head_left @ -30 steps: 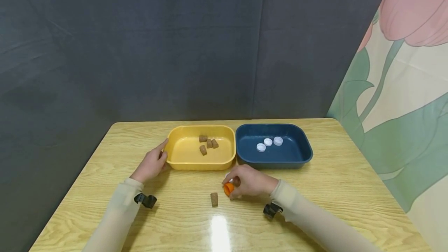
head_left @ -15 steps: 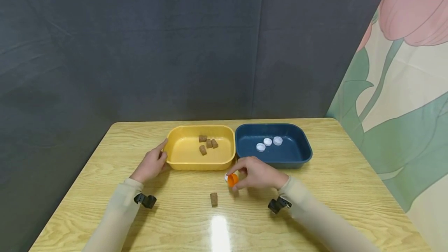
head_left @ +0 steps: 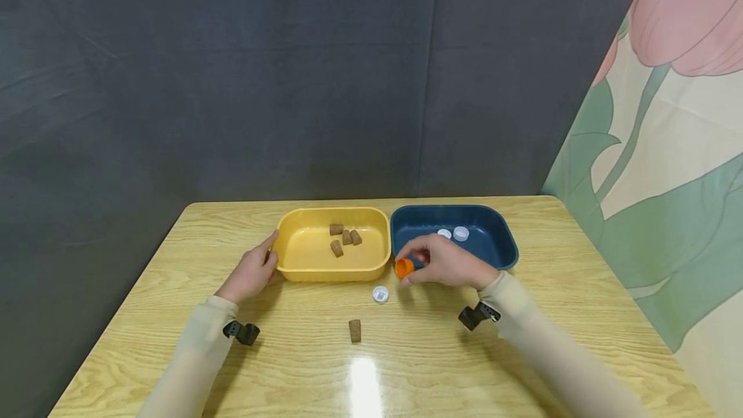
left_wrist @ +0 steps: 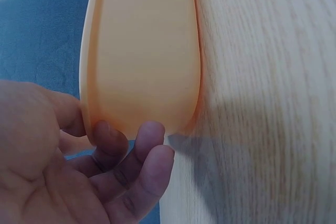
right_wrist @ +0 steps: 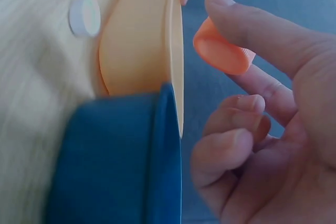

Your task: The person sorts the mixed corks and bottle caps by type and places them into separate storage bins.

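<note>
My right hand (head_left: 445, 263) pinches an orange bottle cap (head_left: 404, 268) between thumb and index finger, over the near left edge of the blue bin (head_left: 490, 247). In the right wrist view the orange cap (right_wrist: 221, 53) is held above rim height, hollow side showing. My left hand (head_left: 248, 274) grips the left end of the yellow bin (head_left: 302, 255); in the left wrist view its curled fingers lie against the outer wall (left_wrist: 149, 51). Several brown corks (head_left: 346, 237) lie in the yellow bin. White caps (head_left: 461, 233) sit in the blue one, partly hidden by my right hand.
A white cap (head_left: 380, 295) lies on the wooden table (head_left: 302, 353) before the bins, and a single cork (head_left: 355, 331) stands nearer to me. The two bins sit side by side. A dark curtain (head_left: 319, 82) hangs behind the table.
The right hand has lifted the orange cap off the table and carried it away from me and rightward to the blue bin, uncovering the white cap. My left hand stays put.
</note>
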`<state>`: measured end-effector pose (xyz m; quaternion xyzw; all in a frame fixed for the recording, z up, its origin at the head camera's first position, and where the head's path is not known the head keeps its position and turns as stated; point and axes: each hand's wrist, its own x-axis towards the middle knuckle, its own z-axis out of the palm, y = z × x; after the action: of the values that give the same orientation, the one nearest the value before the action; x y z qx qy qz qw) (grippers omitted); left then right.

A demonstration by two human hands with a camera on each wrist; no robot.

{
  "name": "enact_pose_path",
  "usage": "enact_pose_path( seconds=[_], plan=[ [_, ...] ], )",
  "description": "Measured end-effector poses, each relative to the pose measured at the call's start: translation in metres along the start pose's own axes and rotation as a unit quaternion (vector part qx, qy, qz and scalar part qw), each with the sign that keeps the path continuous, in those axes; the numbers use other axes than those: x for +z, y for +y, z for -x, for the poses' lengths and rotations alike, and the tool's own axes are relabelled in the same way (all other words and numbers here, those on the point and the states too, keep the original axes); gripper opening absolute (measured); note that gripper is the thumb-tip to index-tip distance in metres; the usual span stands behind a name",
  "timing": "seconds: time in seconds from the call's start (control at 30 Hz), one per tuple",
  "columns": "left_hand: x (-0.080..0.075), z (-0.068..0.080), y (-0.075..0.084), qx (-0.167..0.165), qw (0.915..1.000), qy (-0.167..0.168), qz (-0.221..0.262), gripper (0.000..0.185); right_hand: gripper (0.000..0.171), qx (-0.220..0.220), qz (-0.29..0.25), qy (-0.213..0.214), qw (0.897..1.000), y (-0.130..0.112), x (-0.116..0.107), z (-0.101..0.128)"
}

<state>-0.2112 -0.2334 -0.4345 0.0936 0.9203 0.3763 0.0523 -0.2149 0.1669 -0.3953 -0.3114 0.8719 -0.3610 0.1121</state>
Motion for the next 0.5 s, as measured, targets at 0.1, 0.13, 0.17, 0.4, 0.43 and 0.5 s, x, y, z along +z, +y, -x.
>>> enact_pose_path(
  seconds=[0.1,0.13,0.17,0.4,0.43,0.5],
  plan=[
    [0.000,0.000,-0.001,0.001,1.0000,0.002,-0.001,0.055,0.033,0.011,0.005,0.007,1.000,0.004,-0.008,-0.003],
    [0.000,0.000,-0.002,0.003,1.0000,0.002,-0.003,0.056,0.033,0.014,0.008,0.008,1.000,0.006,-0.011,-0.004],
    [0.000,0.000,-0.002,0.003,1.0000,0.003,-0.004,0.056,0.034,0.018,0.012,0.008,1.000,0.008,-0.013,-0.006],
    [0.001,-0.001,-0.004,0.005,1.0000,-0.002,0.001,0.056,0.042,0.050,0.022,0.013,0.998,0.025,-0.030,-0.015],
    [0.001,-0.002,-0.004,0.004,1.0000,-0.003,0.002,0.056,0.043,0.054,0.026,0.015,0.998,0.028,-0.033,-0.017],
    [0.001,-0.002,-0.004,0.003,1.0000,-0.006,0.004,0.056,0.042,0.059,0.031,0.021,0.998,0.033,-0.038,-0.021]
  ],
)
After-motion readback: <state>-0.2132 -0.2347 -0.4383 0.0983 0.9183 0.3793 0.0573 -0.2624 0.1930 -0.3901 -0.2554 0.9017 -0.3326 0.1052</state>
